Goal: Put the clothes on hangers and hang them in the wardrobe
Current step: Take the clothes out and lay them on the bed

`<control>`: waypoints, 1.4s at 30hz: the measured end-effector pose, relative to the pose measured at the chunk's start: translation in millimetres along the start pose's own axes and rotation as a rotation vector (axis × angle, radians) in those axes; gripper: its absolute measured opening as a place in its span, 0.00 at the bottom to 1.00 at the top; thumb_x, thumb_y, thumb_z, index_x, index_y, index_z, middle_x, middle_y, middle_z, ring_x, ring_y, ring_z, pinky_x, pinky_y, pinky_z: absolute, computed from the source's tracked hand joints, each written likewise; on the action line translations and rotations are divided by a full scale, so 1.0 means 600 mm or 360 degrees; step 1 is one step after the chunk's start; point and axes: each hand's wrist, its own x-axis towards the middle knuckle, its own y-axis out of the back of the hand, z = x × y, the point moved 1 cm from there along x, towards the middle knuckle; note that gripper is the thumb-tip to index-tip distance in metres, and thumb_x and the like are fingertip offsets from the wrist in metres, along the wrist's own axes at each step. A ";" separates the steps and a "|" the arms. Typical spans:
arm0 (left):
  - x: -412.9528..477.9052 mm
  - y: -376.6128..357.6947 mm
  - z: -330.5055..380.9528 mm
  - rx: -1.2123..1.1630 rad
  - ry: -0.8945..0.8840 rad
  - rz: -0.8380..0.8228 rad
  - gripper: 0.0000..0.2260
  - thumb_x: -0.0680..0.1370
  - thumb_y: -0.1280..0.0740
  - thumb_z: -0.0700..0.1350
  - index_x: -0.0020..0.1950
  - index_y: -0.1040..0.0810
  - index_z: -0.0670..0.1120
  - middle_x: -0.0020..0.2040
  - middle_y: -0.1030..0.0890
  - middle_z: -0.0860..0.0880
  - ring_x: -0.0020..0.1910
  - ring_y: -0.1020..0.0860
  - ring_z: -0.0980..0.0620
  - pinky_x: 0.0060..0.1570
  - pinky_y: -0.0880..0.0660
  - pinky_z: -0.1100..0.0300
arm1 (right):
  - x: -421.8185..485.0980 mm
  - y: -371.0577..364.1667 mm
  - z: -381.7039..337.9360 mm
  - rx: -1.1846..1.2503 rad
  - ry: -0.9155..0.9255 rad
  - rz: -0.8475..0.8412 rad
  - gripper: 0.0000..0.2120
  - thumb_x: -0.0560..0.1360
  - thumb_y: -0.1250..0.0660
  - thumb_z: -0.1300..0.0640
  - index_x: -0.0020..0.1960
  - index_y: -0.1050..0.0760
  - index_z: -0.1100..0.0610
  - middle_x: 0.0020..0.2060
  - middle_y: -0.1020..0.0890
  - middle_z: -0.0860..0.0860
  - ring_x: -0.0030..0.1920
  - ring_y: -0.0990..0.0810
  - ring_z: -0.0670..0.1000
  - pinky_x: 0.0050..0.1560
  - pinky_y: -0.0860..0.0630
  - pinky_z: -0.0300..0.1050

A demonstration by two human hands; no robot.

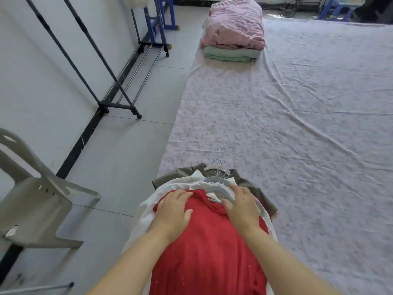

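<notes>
Where we stand, the bed (297,124): the widest thing in view, under a pale flowered sheet; we work at its near left edge.
Garment rack (89,60): a dark frame on castors along the wall, across a strip of floor from the bed's left edge; its top rail is out of view, so we cannot tell whether anything hangs there yet.
Chair (36,201): grey plastic, on the floor at our near left, apart from the bed.
Folded bedding: a pink quilt (236,24) lies on a green one (229,55) at the bed's far left corner.
Clothes pile: the red garment (208,252) lies on top, the white shirt (146,209) under it and the olive garment (170,177) lowest, collars pointing to the far edge.
Left hand (173,209): flat, fingers spread, pressing the red garment's shoulder.
Right hand (242,206): fingers laid across a white hanger at the red neckline; we cannot tell whether the thumb hooks under it.
Hangers (214,179): white, with metal hooks (220,165) bunched just beyond the collars. We judge that the white and olive pieces already carry theirs and the red one is being fitted. Carrying all three to the rack is not yet done.
</notes>
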 end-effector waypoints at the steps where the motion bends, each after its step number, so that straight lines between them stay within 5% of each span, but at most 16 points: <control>1: 0.000 -0.006 -0.004 0.0044 0.0029 -0.0033 0.21 0.77 0.37 0.49 0.70 0.33 0.51 0.67 0.32 0.55 0.67 0.36 0.56 0.66 0.41 0.62 | -0.002 -0.004 0.007 -0.0017 0.0004 -0.0023 0.21 0.72 0.32 0.56 0.65 0.29 0.56 0.62 0.26 0.53 0.64 0.31 0.54 0.62 0.34 0.47; 9: 0.013 0.004 0.001 0.0151 0.0006 -0.0113 0.21 0.77 0.38 0.51 0.70 0.34 0.51 0.67 0.31 0.55 0.67 0.35 0.55 0.66 0.40 0.60 | -0.048 -0.005 0.043 -0.0327 -0.0069 -0.0203 0.23 0.74 0.35 0.49 0.68 0.33 0.51 0.63 0.29 0.50 0.63 0.32 0.53 0.63 0.33 0.48; 19: 0.020 0.053 0.080 0.0370 -0.0546 -0.0232 0.21 0.75 0.38 0.55 0.68 0.33 0.53 0.65 0.29 0.56 0.65 0.33 0.54 0.61 0.36 0.59 | -0.159 0.053 0.037 -0.0460 -0.0261 0.0039 0.24 0.75 0.38 0.48 0.69 0.36 0.49 0.64 0.30 0.47 0.64 0.33 0.50 0.65 0.37 0.43; 31: -0.169 -0.006 0.217 0.0893 -0.1720 -0.0809 0.20 0.75 0.40 0.55 0.66 0.31 0.52 0.64 0.27 0.52 0.65 0.32 0.49 0.62 0.36 0.53 | -0.595 0.015 0.053 -0.0221 -0.1466 0.0541 0.22 0.75 0.39 0.50 0.69 0.36 0.50 0.65 0.31 0.48 0.64 0.32 0.51 0.61 0.34 0.42; 42: -0.716 -0.116 0.349 0.0897 -0.3044 -0.1242 0.22 0.77 0.42 0.55 0.71 0.37 0.53 0.67 0.31 0.53 0.68 0.35 0.51 0.65 0.39 0.56 | -1.161 -0.119 -0.058 0.0096 -0.2562 0.1212 0.22 0.76 0.40 0.50 0.69 0.37 0.51 0.64 0.32 0.50 0.63 0.32 0.51 0.61 0.32 0.43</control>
